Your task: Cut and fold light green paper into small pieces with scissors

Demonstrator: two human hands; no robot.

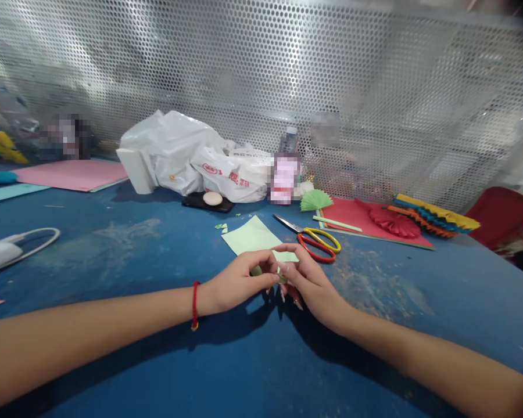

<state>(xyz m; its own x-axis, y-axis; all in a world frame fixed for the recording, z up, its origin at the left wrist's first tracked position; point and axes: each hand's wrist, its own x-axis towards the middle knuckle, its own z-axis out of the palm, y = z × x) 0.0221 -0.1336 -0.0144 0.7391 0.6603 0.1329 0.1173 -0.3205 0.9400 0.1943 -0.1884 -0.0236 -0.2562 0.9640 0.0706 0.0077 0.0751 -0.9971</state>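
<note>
My left hand (244, 280), with a red cord bracelet at the wrist, and my right hand (311, 284) meet over the blue table. Their fingers are closed together around a small piece of light green paper (282, 278), which they mostly hide. Just beyond lies a larger light green sheet of paper (251, 234), partly behind my fingers. Scissors (318, 241) with one red and one yellow handle loop rest beyond my right hand, blades pointing up and left. Several tiny green paper scraps (224, 227) lie by the sheet's left corner.
White plastic bags (174, 152), a phone showing a lit screen (285, 180) and a bottle (290, 138) stand by the perforated metal wall. Red paper (344, 212), a green paper fan (316, 200) and pleated strips (438, 215) lie right; pink paper (72, 174) and a white device (0, 254) left.
</note>
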